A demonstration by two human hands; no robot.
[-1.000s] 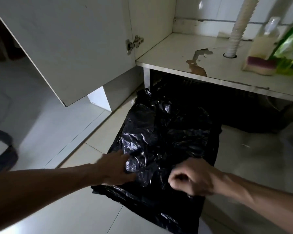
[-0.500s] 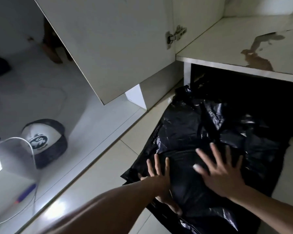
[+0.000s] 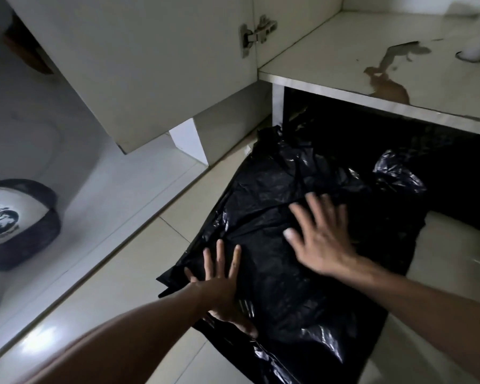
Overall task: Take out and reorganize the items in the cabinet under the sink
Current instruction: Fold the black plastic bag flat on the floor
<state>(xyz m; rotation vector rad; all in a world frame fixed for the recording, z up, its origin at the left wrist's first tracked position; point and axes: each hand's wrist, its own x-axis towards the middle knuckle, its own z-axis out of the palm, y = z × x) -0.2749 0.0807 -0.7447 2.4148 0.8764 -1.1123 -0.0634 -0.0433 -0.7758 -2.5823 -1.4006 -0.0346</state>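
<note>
A cap is lying left on the floor; the cabinet door is hanging open. Left hand and right hand, fingers spread, are pressing a black bag lying below the cabinet shelf.

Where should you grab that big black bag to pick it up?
Probably at the bunched, crinkled end of the black bag, near the cabinet opening, coming down from above. That end stands up in folds fingers can close around. The middle lies flat on the floor tiles, where the left hand and right hand only press with spread fingers, so there's nothing to pinch.
</note>
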